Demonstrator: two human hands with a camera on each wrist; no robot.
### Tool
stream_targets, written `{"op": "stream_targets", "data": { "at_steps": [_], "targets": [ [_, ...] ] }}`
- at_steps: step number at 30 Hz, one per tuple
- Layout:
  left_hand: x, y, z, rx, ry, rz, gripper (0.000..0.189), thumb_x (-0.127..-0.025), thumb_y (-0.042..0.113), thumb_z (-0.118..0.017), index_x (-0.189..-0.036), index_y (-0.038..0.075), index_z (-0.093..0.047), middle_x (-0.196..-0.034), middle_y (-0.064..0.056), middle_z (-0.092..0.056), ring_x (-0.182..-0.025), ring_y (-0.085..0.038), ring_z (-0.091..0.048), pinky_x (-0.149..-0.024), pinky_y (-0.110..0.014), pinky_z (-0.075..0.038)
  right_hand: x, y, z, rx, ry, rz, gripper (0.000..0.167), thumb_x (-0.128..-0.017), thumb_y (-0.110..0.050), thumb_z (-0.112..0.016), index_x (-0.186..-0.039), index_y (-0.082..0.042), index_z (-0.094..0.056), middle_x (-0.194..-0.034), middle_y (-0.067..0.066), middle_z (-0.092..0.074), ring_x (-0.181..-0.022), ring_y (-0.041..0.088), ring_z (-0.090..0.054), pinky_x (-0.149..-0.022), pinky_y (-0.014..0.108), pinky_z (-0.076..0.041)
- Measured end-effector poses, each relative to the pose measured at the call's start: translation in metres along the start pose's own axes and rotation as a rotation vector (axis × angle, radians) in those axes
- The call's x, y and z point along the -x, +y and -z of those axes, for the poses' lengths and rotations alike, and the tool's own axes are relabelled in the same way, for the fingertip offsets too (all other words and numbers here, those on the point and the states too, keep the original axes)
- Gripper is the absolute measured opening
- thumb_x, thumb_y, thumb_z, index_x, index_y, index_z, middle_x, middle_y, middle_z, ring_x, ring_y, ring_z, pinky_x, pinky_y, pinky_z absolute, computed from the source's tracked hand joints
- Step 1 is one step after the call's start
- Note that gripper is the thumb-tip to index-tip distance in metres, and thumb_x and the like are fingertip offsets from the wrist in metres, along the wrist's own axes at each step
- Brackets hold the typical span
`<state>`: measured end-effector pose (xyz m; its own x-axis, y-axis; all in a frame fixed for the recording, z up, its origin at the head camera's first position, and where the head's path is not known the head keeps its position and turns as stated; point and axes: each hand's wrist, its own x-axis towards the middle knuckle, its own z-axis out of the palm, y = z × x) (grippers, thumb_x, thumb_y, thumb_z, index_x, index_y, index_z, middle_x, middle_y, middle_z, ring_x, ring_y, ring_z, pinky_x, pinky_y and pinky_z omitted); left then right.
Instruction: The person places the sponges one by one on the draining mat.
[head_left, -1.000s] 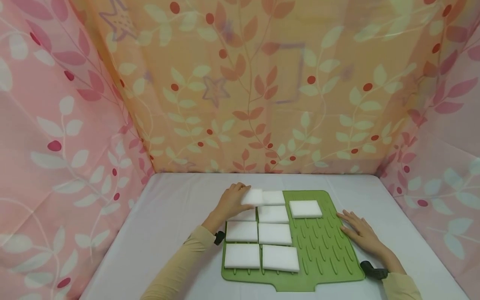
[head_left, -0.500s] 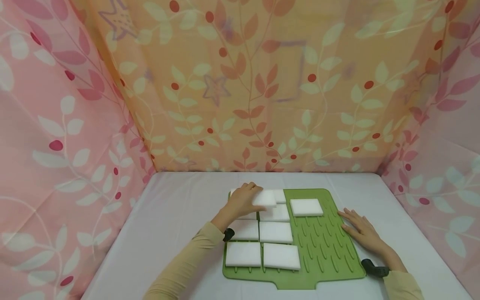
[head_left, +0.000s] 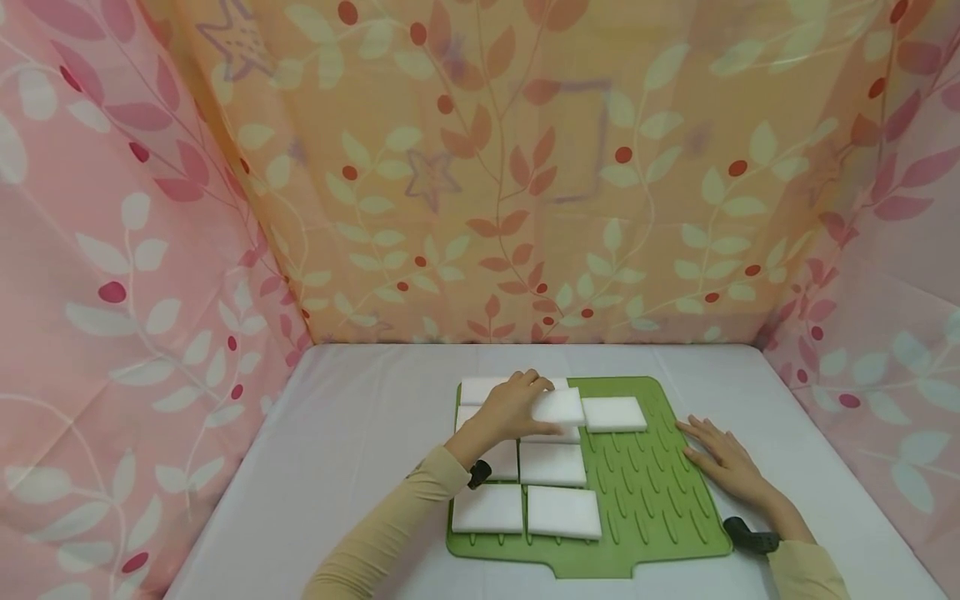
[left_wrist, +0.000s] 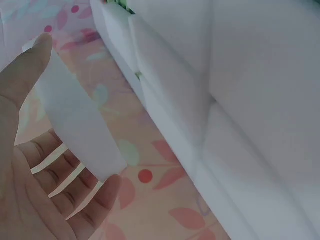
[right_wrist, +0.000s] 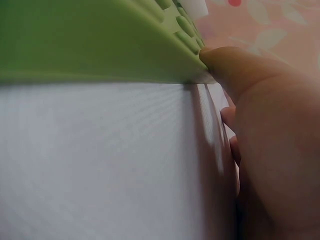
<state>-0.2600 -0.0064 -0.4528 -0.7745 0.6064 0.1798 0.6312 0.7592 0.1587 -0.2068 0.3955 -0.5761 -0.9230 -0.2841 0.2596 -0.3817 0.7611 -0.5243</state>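
My left hand (head_left: 508, 408) pinches a white sponge block (head_left: 558, 407) between thumb and fingers, raised over the far part of a green ridged mat (head_left: 648, 500). In the left wrist view that held sponge (left_wrist: 80, 112) spans from the thumb to the fingertips, apart from the blocks on the mat. Just right of it, a single white sponge (head_left: 617, 415) lies on the mat's far right part. My right hand (head_left: 723, 460) rests with fingers extended at the mat's right edge; in the right wrist view its thumb touches the mat's rim (right_wrist: 200, 75).
Several white sponges lie in two columns on the mat's left half, including a near-left one (head_left: 487, 508) and a near-right one (head_left: 564, 512). My left forearm covers some of them. White cloth (head_left: 337, 433) surrounds the mat, and a patterned curtain (head_left: 510, 208) stands behind.
My left hand has carried the held sponge rightward across the far row toward the lone sponge. My right hand keeps its place at the mat's edge.
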Motion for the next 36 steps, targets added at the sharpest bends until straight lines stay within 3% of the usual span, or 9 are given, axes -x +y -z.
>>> {"op": "stream_targets", "data": {
  "at_steps": [16,23,36],
  "targets": [
    [-0.017,0.039,-0.019,-0.103,-0.005,-0.085,0.073,-0.068,0.077,-0.055,-0.121,0.026,-0.052,-0.115,0.008,-0.052,-0.098,-0.012,-0.051,-0.067,-0.023,-0.044,-0.001,0.0,0.0,0.003,0.006,-0.003,0.049,-0.094,-0.023,-0.053,-0.14,-0.013,-0.041,-0.144,0.028,-0.03,-0.133,0.051,-0.018,-0.11,0.055,0.006],
    [-0.023,0.061,-0.022,-0.184,-0.046,-0.145,0.073,-0.07,0.078,-0.053,-0.121,0.026,-0.051,-0.12,0.008,-0.052,-0.103,-0.012,-0.049,-0.076,-0.028,-0.044,0.001,0.001,-0.003,-0.017,-0.004,-0.009,0.049,-0.095,-0.024,-0.052,-0.141,-0.014,-0.04,-0.145,0.027,-0.029,-0.134,0.05,-0.016,-0.109,0.055,0.008],
    [-0.038,0.088,-0.044,-0.25,-0.111,-0.153,0.078,-0.065,0.084,-0.048,-0.116,0.025,-0.049,-0.112,0.011,-0.051,-0.099,-0.01,-0.05,-0.08,-0.028,-0.045,0.0,0.001,-0.002,-0.012,0.007,0.008,0.05,-0.094,-0.022,-0.054,-0.14,-0.013,-0.04,-0.144,0.028,-0.03,-0.133,0.051,-0.016,-0.109,0.058,0.006]
  ]
}}
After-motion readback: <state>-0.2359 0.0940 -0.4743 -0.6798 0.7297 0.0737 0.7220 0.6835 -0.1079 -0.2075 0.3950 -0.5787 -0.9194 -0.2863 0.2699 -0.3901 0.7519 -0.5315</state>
